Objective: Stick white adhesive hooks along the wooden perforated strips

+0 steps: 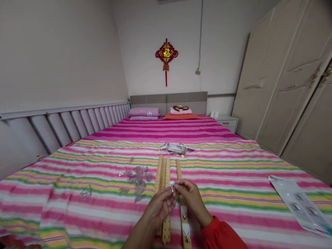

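Note:
Between my two hands is a small hook (171, 184) with a round whitish base and a shiny metal part. My left hand (161, 204) pinches it from the left, and the fingertips of my right hand (190, 196) close on its right side. Below my right hand runs a perforated wooden strip (178, 168) bearing metal hooks (184, 212) on white bases. More perforated wooden strips (159, 173) lie side by side beneath my left hand, partly covered by it.
Small clear plastic bags (140, 180) are scattered left of the strips. Beyond them lies a plastic package (175, 148). A clear blister pack (298, 204) rests at the right. All lie on a striped bedspread (90, 214); a railing (77, 121) borders the bed's left side.

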Demonstrator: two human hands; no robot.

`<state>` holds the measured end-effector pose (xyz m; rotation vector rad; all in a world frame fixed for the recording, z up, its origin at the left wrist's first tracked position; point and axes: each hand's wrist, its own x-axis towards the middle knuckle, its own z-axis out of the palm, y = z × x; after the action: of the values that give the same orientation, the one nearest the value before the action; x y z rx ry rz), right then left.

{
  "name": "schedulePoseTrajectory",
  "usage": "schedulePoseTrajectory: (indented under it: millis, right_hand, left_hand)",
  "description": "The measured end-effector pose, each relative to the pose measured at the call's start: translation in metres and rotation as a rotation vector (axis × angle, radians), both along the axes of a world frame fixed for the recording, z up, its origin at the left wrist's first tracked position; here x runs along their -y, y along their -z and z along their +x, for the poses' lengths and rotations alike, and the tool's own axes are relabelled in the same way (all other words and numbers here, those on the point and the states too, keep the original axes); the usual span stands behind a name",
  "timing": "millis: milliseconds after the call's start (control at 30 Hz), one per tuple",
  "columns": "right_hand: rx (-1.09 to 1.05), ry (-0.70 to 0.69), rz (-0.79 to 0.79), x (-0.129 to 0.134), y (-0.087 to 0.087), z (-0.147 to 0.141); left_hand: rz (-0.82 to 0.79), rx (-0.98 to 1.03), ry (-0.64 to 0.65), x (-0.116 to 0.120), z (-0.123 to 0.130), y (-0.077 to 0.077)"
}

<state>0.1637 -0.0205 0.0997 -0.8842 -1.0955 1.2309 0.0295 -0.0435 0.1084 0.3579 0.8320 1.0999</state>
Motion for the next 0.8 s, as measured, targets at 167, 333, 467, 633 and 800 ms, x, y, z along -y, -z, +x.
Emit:
schedulePoseTrajectory:
  millis: [167,333,467,633,800]
  right_hand:
    - [0.018,0.006,-0.012,0.003,0.0,0.018]
    - [0.03,0.012,-0.02,0.001,0.008,0.027]
    - [0.055,0.002,-0.005,-0.002,0.014,0.029]
    - [0.233,0.034,0.072,-0.002,0.014,0.034]
    - [0.58,0.053,0.228,0.001,0.009,0.037]
  left_hand:
    - [-0.028,0.022,0.057,-0.004,0.015,0.002]
    - [-0.1,0.055,0.092,-0.005,0.025,-0.001]
    - [-0.158,0.087,0.1,-0.005,0.028,-0.001]
    - [-0.178,0.081,0.105,-0.004,0.024,-0.002]
    - [0.028,-0.173,0.129,-0.005,0.018,-0.001]
